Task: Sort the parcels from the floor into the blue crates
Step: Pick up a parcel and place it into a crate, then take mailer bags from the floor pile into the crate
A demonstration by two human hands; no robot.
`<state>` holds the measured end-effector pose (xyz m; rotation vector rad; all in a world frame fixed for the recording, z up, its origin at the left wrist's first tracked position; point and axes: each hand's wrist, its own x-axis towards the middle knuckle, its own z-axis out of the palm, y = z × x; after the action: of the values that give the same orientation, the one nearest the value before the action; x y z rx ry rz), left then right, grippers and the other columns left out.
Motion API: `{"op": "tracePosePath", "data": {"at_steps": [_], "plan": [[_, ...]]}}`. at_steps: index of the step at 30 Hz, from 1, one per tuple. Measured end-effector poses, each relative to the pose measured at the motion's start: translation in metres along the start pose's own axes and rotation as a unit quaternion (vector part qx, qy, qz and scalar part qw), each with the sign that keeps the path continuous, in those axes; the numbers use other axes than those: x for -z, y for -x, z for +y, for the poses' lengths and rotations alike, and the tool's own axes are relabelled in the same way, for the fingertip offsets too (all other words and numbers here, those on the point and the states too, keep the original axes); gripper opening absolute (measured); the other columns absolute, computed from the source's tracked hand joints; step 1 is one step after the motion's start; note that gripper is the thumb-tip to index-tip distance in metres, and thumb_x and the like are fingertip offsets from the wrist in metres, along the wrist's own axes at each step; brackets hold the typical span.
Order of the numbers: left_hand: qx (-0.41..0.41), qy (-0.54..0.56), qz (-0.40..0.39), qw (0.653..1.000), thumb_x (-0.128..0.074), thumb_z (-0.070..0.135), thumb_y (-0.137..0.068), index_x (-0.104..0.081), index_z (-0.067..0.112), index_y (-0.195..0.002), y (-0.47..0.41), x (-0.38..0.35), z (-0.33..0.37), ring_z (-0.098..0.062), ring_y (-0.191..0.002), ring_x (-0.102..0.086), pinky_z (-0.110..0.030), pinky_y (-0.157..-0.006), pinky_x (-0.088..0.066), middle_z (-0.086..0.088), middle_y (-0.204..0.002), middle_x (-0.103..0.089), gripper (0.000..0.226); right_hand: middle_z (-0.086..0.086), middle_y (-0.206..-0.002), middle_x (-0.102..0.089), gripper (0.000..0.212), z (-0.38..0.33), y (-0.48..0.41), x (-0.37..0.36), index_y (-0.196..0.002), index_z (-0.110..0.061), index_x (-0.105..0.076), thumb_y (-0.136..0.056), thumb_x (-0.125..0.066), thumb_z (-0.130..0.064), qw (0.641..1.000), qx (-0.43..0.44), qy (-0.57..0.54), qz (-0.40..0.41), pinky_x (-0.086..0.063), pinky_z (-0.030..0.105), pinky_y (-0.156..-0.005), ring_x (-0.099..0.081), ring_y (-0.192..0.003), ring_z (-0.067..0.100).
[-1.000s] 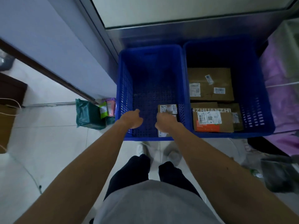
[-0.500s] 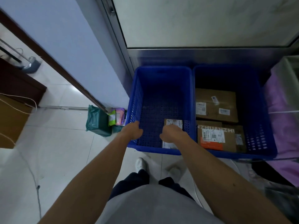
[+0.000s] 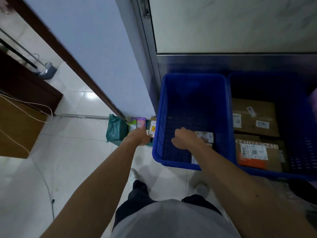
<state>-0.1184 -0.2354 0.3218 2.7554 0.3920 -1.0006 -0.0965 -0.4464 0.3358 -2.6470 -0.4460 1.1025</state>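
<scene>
Right hand (image 3: 187,140) lies curled on a small labelled parcel (image 3: 205,136) in the left blue crate (image 3: 158,117), grip unclear; left hand (image 3: 139,138), fingers hidden, hovers beside a small cardboard box (image 3: 152,128).
</scene>
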Motion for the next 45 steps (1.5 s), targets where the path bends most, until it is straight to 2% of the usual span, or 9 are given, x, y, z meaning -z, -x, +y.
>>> {"op": "tracePosePath", "data": {"at_steps": [8, 14, 20, 22, 26, 29, 35, 40, 45], "plan": [[-0.034, 0.085, -0.051, 0.995, -0.051, 0.035, -0.098, -0.064, 0.004, -0.123, -0.073, 0.028, -0.106, -0.033, -0.115, -0.061, -0.036, -0.092, -0.047, -0.015, -0.122, -0.065, 0.041, 0.015, -0.124, -0.049, 0.030, -0.099, -0.059, -0.038, -0.118, -0.006, -0.051, -0.104, -0.040, -0.030, 0.998, -0.058, -0.002, 0.008, -0.040, 0.039, -0.084, -0.049, -0.099, 0.031], [-0.078, 0.097, -0.085, 0.989, -0.047, 0.024, -0.096, -0.064, 0.004, -0.111, -0.121, 0.057, -0.183, -0.030, -0.106, -0.061, -0.029, -0.084, -0.045, -0.014, -0.118, -0.066, 0.030, 0.008, -0.104, -0.043, 0.018, -0.168, -0.095, -0.068, -0.088, -0.013, -0.042, -0.101, -0.041, -0.025, 0.994, -0.102, -0.022, -0.014, -0.036, 0.035, -0.076, -0.044, -0.087, 0.027], [-0.076, 0.095, -0.104, 0.987, -0.050, 0.026, -0.095, -0.064, -0.001, -0.113, -0.138, 0.072, -0.239, -0.030, -0.107, -0.061, -0.030, -0.083, -0.044, -0.016, -0.121, -0.065, 0.035, 0.011, -0.124, -0.050, 0.032, -0.209, -0.119, -0.079, -0.122, -0.011, -0.054, -0.101, -0.041, -0.031, 0.990, -0.132, -0.044, -0.016, -0.043, 0.039, -0.084, -0.055, -0.106, 0.033], [-0.090, 0.095, -0.115, 0.985, -0.047, 0.021, -0.100, -0.063, -0.002, -0.116, -0.138, 0.073, -0.245, -0.025, -0.108, -0.059, -0.033, -0.088, -0.044, -0.010, -0.120, -0.065, 0.032, 0.011, -0.125, -0.051, 0.032, -0.217, -0.130, -0.080, -0.121, -0.010, -0.054, -0.101, -0.042, -0.031, 0.989, -0.136, -0.053, -0.020, -0.040, 0.037, -0.081, -0.054, -0.106, 0.032], [-0.071, 0.125, -0.119, 0.982, -0.048, 0.023, -0.097, -0.063, -0.003, -0.116, -0.141, 0.061, -0.258, -0.039, -0.113, -0.060, -0.042, -0.095, -0.048, -0.023, -0.122, -0.064, 0.035, 0.013, -0.120, -0.055, 0.023, -0.227, -0.153, -0.085, -0.107, -0.010, -0.053, -0.099, -0.042, -0.029, 0.988, -0.135, -0.067, -0.035, -0.038, 0.036, -0.077, -0.051, -0.095, 0.029], [-0.032, 0.139, -0.121, 0.982, -0.048, 0.022, -0.099, -0.061, -0.003, -0.120, -0.146, 0.049, -0.272, -0.039, -0.113, -0.058, -0.042, -0.097, -0.049, -0.022, -0.121, -0.062, 0.035, 0.014, -0.112, -0.057, 0.021, -0.233, -0.174, -0.093, -0.098, -0.008, -0.055, -0.097, -0.043, -0.026, 0.990, -0.119, -0.049, -0.058, -0.041, 0.035, -0.076, -0.056, -0.098, 0.031], [0.024, 0.185, -0.100, 0.977, -0.045, 0.048, -0.081, -0.057, 0.020, -0.121, -0.183, 0.012, -0.322, -0.029, -0.104, -0.061, -0.038, -0.094, -0.051, -0.003, -0.122, -0.062, 0.050, 0.018, -0.127, -0.058, 0.036, -0.241, -0.232, -0.130, -0.117, -0.005, -0.060, -0.098, -0.041, -0.029, 0.990, -0.093, 0.016, -0.108, -0.046, 0.035, -0.084, -0.058, -0.110, 0.033], [0.068, 0.207, -0.084, 0.972, -0.048, 0.032, -0.097, -0.045, 0.020, -0.142, -0.209, -0.032, -0.358, -0.033, -0.120, -0.055, -0.036, -0.099, -0.043, -0.009, -0.134, -0.058, 0.046, 0.016, -0.137, -0.052, 0.040, -0.256, -0.291, -0.160, -0.131, -0.007, -0.054, -0.100, -0.041, -0.028, 0.987, -0.099, 0.049, -0.118, -0.043, 0.035, -0.091, -0.054, -0.121, 0.032], [0.086, 0.202, -0.056, 0.974, -0.051, 0.039, -0.095, -0.038, 0.015, -0.142, -0.294, -0.096, -0.396, -0.034, -0.117, -0.055, -0.042, -0.097, -0.046, -0.015, -0.131, -0.052, 0.055, 0.013, -0.130, -0.057, 0.044, -0.265, -0.392, -0.231, -0.129, -0.009, -0.053, -0.099, -0.039, -0.039, 0.983, -0.123, -0.026, -0.134, -0.039, 0.033, -0.077, -0.056, -0.113, 0.031]]}}
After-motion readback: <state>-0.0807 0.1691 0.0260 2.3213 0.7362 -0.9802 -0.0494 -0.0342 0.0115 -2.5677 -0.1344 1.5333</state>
